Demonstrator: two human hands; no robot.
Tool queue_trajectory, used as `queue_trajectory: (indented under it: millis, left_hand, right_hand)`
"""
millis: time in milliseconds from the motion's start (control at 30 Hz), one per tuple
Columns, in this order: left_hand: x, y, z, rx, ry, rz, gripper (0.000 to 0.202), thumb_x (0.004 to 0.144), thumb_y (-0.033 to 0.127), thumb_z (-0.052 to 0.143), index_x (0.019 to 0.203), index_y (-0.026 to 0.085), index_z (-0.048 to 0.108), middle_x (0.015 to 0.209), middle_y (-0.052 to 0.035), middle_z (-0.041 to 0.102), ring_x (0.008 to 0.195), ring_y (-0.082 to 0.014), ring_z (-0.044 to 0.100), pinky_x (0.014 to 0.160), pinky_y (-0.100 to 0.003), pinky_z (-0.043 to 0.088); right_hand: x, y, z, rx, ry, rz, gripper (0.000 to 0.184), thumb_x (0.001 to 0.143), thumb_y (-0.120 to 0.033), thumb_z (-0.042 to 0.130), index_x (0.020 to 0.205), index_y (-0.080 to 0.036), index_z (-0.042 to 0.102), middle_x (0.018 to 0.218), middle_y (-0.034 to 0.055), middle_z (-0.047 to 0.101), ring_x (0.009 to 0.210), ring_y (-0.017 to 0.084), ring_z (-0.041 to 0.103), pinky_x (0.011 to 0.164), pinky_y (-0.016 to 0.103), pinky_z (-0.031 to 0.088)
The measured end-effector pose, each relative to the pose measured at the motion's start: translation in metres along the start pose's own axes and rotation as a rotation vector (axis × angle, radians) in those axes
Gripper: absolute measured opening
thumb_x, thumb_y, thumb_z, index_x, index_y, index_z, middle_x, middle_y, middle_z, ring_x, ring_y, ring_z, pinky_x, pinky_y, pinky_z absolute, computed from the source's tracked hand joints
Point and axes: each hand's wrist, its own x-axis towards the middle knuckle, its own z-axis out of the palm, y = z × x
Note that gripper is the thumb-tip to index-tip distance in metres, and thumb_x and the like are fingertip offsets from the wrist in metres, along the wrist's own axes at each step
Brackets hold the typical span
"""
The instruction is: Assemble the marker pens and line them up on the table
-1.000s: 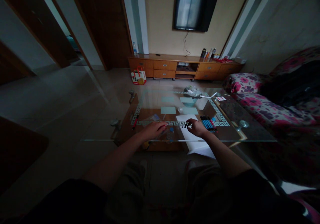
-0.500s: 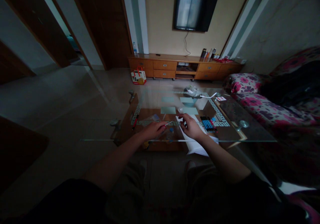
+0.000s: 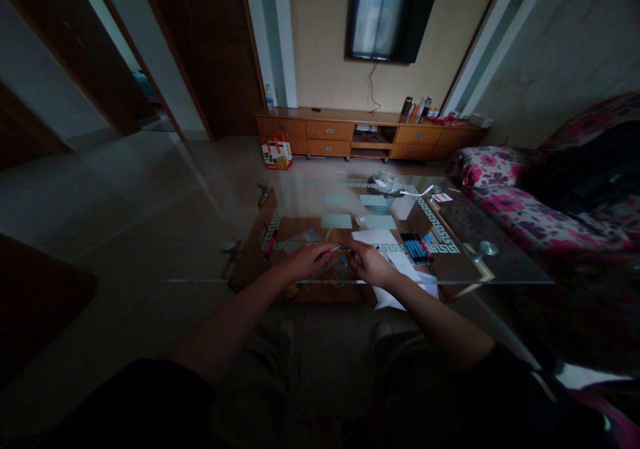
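Both of my hands rest on the near part of a glass coffee table. My left hand is closed round a thin red and white pen whose tip points right. My right hand is closed in a pinch right at that tip, so the two hands meet; what its fingers pinch is too small to name. White paper sheets lie under and right of my right hand. A row of several blue and black pens lies just beyond the paper on the right.
A red pen lies at the table's left. Pale green cards and a bag of clutter sit farther back. A floral sofa stands to the right. A wooden TV cabinet and a wall television are across the tiled floor.
My right hand has moved left, off the white paper, until it meets the pen tip held in my left hand. My left hand has stayed in place.
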Motion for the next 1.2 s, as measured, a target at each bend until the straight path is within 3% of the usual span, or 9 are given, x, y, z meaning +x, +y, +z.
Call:
queue_trajectory:
  millis: [433,633,867,1200]
  left_hand:
    - [0.0,-0.003,0.001,0.004,-0.004,0.013,0.037,0.098,0.029,0.043,0.132,0.026,0.056,0.112,-0.005,0.07,0.096,-0.0192,0.065,0.085,-0.029,0.046]
    - [-0.001,0.001,-0.002,0.007,-0.004,0.005,0.036,0.098,0.03,0.043,0.13,0.025,0.058,0.101,-0.004,0.071,0.085,-0.0175,0.064,0.077,-0.027,0.045]
    - [-0.003,0.0,-0.002,0.022,-0.003,-0.01,0.036,0.097,0.031,0.043,0.128,0.024,0.059,0.091,-0.0029,0.07,0.077,-0.0159,0.062,0.071,-0.024,0.042]
    - [-0.004,-0.003,0.0,0.025,-0.008,-0.022,0.038,0.098,0.033,0.042,0.131,0.025,0.058,0.093,-0.0033,0.071,0.079,-0.0165,0.063,0.072,-0.025,0.043]
  right_hand:
    - [0.0,0.002,0.0,-0.001,0.008,-0.02,0.053,0.082,-0.006,0.054,0.133,-0.021,0.057,0.115,0.0083,0.068,0.103,0.021,0.064,0.094,0.033,0.048]
    - [-0.001,0.01,-0.003,-0.044,0.067,0.037,0.048,0.084,-0.01,0.054,0.131,-0.019,0.058,0.113,0.0086,0.068,0.091,0.018,0.065,0.086,0.03,0.05]
    - [-0.003,0.029,-0.004,-0.077,0.195,0.19,0.03,0.082,-0.019,0.063,0.112,-0.021,0.066,0.102,0.0038,0.072,0.07,0.014,0.063,0.072,0.027,0.05]
    - [-0.003,0.033,-0.007,-0.071,0.249,0.189,0.021,0.082,-0.017,0.058,0.102,-0.019,0.067,0.091,0.0035,0.072,0.065,0.013,0.061,0.068,0.026,0.048]
